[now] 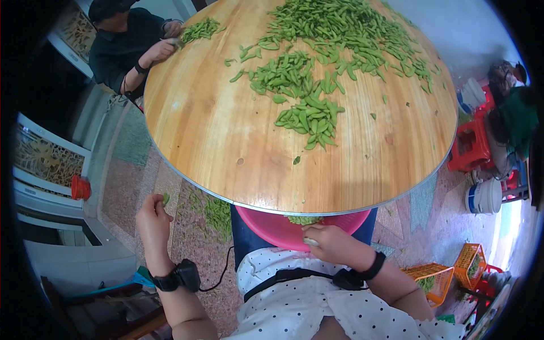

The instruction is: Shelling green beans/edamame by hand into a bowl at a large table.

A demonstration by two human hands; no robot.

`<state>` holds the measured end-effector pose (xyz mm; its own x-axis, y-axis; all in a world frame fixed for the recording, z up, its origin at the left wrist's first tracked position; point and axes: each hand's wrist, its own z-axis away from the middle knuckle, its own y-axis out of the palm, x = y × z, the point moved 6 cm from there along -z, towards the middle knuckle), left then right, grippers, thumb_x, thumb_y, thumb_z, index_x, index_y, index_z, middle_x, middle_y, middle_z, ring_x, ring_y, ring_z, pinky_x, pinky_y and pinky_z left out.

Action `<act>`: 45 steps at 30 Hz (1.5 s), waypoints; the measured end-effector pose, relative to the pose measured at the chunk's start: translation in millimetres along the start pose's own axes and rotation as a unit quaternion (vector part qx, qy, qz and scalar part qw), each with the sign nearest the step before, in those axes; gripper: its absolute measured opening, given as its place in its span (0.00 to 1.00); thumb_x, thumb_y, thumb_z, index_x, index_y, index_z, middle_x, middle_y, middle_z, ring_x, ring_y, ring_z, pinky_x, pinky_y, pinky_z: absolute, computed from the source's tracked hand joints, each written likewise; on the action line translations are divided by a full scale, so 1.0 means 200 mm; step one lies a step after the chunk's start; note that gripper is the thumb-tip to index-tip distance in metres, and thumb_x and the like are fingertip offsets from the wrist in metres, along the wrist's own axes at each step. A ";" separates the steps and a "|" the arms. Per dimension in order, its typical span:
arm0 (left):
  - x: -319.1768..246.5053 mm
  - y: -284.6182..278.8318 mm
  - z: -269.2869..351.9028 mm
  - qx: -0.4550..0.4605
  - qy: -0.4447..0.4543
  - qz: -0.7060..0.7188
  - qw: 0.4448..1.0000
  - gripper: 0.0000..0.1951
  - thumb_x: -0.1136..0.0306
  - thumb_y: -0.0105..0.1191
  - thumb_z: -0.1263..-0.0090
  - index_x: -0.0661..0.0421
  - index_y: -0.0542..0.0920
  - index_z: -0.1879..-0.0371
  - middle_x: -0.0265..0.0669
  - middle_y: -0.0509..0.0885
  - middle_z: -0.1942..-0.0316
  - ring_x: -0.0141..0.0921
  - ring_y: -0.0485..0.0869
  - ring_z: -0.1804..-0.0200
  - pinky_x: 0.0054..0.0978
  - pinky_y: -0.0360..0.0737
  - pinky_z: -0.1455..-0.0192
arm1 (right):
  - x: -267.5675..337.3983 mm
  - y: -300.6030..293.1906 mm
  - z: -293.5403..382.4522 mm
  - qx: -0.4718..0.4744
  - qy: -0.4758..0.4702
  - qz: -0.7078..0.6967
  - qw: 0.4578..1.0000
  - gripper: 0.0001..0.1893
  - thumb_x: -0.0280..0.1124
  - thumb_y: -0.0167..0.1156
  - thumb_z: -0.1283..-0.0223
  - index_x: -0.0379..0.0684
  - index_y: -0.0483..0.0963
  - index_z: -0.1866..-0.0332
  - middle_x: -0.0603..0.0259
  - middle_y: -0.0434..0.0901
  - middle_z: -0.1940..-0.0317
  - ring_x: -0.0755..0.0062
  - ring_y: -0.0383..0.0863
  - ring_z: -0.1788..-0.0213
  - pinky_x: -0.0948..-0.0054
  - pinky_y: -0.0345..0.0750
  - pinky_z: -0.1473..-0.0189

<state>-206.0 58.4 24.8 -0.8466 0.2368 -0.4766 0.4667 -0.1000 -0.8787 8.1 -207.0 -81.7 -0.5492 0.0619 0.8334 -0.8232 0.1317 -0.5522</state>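
Note:
My left hand [155,223] is out to the left, off the table's edge and above the floor, with a green soybean pod [165,199] pinched at its fingertips. Over the near side of a pink plastic basin [272,236] is my right hand [333,246], its fingers curled. Something pale [311,242] shows at its thumb; whether the hand grips anything is not clear. Light green shelled beans [305,219] show in the basin beyond the fingers. The basin sits at my lap, its far part hidden under the tabletop. A small heap of pods [312,119] lies ahead on the table.
The round wooden table [212,148] carries a large pod pile [340,29] at the back. At its left edge another person [123,51] handles pods. Discarded pods [216,214] litter the floor. Orange crates [442,282], a white bucket [484,196] and red stools [469,144] stand right.

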 end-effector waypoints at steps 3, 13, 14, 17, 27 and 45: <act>0.09 0.02 -0.07 -0.095 0.213 -0.241 0.942 0.07 0.77 0.48 0.39 0.62 0.78 0.64 0.47 0.80 0.70 0.34 0.82 0.70 0.30 0.76 0.72 | -0.19 0.20 -0.03 0.110 0.079 -0.004 0.991 0.08 0.28 0.55 0.52 0.38 0.73 0.66 0.48 0.77 0.72 0.48 0.78 0.68 0.59 0.75 0.64; -1.01 0.52 0.00 0.100 0.298 0.211 0.925 0.09 0.70 0.57 0.43 0.63 0.80 0.66 0.39 0.82 0.73 0.25 0.78 0.74 0.22 0.74 0.71 | -0.16 0.23 0.03 0.204 0.070 -0.067 0.974 0.08 0.32 0.52 0.49 0.38 0.69 0.69 0.45 0.75 0.74 0.45 0.76 0.68 0.54 0.72 0.65; -1.09 0.59 -0.02 0.105 0.298 0.208 0.926 0.11 0.69 0.59 0.45 0.63 0.80 0.67 0.42 0.81 0.75 0.30 0.79 0.75 0.25 0.74 0.71 | -0.13 0.18 0.04 0.198 0.071 -0.075 0.975 0.08 0.32 0.52 0.49 0.38 0.69 0.69 0.45 0.75 0.74 0.45 0.76 0.68 0.54 0.72 0.65; -1.22 0.75 -0.09 0.104 0.325 0.115 0.933 0.11 0.68 0.60 0.47 0.63 0.79 0.69 0.43 0.80 0.78 0.35 0.79 0.74 0.28 0.75 0.70 | 0.00 0.04 0.07 0.189 0.028 -0.092 0.977 0.07 0.32 0.53 0.47 0.39 0.68 0.68 0.46 0.74 0.76 0.45 0.75 0.72 0.56 0.72 0.68; -1.10 0.73 -0.11 0.232 0.145 0.382 0.883 0.06 0.76 0.56 0.44 0.59 0.73 0.71 0.37 0.78 0.68 0.25 0.75 0.79 0.23 0.70 0.79 | 0.14 -0.32 0.06 0.227 0.015 -0.196 0.954 0.08 0.33 0.56 0.44 0.40 0.72 0.64 0.60 0.75 0.77 0.64 0.76 0.75 0.71 0.72 0.72; -1.25 0.64 0.05 0.097 0.500 0.041 0.860 0.04 0.74 0.51 0.46 0.55 0.76 0.72 0.43 0.74 0.71 0.45 0.77 0.71 0.40 0.75 0.70 | 0.25 -0.48 0.01 0.139 -0.007 -0.237 0.962 0.08 0.31 0.59 0.45 0.40 0.71 0.65 0.61 0.70 0.80 0.71 0.70 0.79 0.73 0.67 0.75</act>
<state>62.7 -22.7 32.2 -0.1246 0.9236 -0.3626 0.3811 -0.2929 -0.8769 59.2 -219.1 12.8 -0.1036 0.0467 0.9935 -0.9872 -0.1270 -0.0969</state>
